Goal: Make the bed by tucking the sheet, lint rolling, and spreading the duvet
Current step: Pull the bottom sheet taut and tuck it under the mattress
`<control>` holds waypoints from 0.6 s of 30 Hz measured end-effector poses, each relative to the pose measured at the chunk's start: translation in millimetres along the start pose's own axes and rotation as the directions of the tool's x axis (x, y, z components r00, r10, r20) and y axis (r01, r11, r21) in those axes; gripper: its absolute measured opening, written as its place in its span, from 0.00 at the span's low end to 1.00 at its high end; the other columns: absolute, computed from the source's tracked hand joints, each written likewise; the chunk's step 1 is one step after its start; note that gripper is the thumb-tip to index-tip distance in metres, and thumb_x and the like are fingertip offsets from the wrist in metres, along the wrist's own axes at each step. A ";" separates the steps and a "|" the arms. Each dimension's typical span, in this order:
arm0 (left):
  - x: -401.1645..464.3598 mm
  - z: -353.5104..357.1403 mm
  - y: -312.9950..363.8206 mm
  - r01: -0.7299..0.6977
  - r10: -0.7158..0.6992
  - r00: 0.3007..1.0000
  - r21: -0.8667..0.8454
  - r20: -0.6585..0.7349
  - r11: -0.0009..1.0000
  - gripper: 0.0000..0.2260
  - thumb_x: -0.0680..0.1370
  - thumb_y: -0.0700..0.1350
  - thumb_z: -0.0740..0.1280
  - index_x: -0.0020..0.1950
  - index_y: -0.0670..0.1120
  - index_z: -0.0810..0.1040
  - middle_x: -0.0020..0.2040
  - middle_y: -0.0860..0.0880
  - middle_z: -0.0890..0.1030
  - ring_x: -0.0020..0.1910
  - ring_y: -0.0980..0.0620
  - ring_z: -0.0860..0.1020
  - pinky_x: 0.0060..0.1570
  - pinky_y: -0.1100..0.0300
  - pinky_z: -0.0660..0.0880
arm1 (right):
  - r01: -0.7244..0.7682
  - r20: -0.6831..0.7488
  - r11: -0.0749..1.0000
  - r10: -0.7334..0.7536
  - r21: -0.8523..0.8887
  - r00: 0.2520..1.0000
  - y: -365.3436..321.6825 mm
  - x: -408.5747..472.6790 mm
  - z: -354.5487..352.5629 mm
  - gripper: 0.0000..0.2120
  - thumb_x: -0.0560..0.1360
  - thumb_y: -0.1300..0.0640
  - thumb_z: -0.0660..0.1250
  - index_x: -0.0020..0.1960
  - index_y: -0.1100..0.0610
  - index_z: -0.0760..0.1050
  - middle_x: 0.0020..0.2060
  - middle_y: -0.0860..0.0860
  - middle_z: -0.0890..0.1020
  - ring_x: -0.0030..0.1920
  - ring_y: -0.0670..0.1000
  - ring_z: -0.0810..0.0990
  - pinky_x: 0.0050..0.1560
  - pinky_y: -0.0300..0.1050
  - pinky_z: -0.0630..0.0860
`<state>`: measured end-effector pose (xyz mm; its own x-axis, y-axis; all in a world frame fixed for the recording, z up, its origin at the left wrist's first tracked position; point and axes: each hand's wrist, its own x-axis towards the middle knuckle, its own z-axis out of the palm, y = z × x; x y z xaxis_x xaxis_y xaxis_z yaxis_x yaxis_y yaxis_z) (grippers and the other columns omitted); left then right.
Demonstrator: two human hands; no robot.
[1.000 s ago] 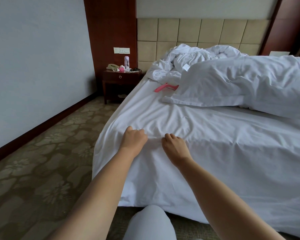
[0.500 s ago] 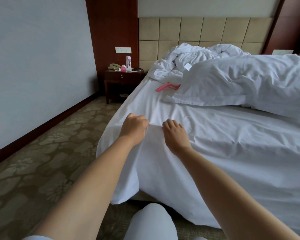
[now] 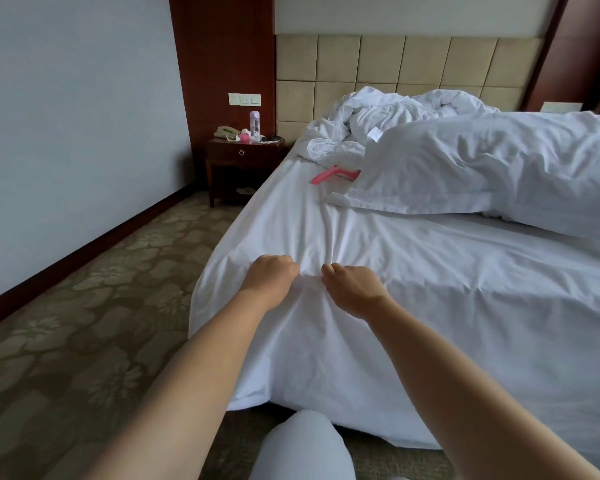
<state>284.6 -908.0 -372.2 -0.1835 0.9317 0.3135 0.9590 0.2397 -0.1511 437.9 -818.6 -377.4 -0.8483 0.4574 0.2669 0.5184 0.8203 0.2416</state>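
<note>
Beside patterned carpet, both hands grip the sheet.

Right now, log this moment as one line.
left hand: grips sheet | right hand: grips sheet | lint roller: untouched | sheet: untucked

Both hands, left and right, grip the sheet at the bed's corner. A pink roller lies beside the pillow.
</note>
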 end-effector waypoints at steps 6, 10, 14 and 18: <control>-1.1 5.6 1.0 0.011 -0.012 1.000 -0.046 -0.015 0.999 0.11 0.82 0.44 0.56 0.51 0.39 0.76 0.51 0.43 0.77 0.49 0.42 0.76 0.40 0.57 0.65 | -0.011 -0.036 0.997 0.008 -0.073 0.999 -6.0 1.2 6.6 0.08 0.70 0.61 0.72 0.44 0.62 0.74 0.37 0.57 0.79 0.33 0.58 0.82 0.27 0.45 0.66; -2.4 2.8 0.7 -0.013 0.012 1.000 -0.026 -0.021 1.000 0.11 0.82 0.42 0.56 0.53 0.40 0.76 0.52 0.44 0.77 0.49 0.42 0.76 0.44 0.56 0.70 | 0.062 0.027 0.998 -0.061 -0.024 0.998 -8.6 -3.4 6.5 0.07 0.71 0.70 0.61 0.48 0.64 0.72 0.41 0.60 0.77 0.40 0.60 0.80 0.32 0.46 0.63; -2.3 -1.0 0.6 -0.020 0.019 0.999 -0.036 -0.034 0.999 0.11 0.82 0.43 0.56 0.54 0.40 0.76 0.52 0.44 0.77 0.49 0.42 0.76 0.44 0.56 0.70 | 0.087 -0.026 0.996 -0.086 0.002 0.996 -7.9 -5.1 6.6 0.11 0.61 0.67 0.74 0.40 0.62 0.74 0.32 0.56 0.77 0.31 0.57 0.79 0.24 0.42 0.62; -1.7 -8.0 -1.3 -0.034 0.028 0.994 -0.049 -0.102 0.998 0.11 0.81 0.41 0.56 0.54 0.39 0.77 0.51 0.43 0.77 0.47 0.41 0.76 0.39 0.56 0.66 | 0.075 -0.116 0.989 -0.060 0.128 0.991 5.8 -5.7 -7.1 0.09 0.81 0.60 0.56 0.55 0.64 0.71 0.49 0.60 0.78 0.50 0.62 0.78 0.38 0.49 0.66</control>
<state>285.4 -912.1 -364.9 -0.1331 0.9054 0.4031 0.9741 0.1944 -0.1150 446.5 -818.9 -370.9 -0.8594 0.3648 0.3583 0.4355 0.8894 0.1391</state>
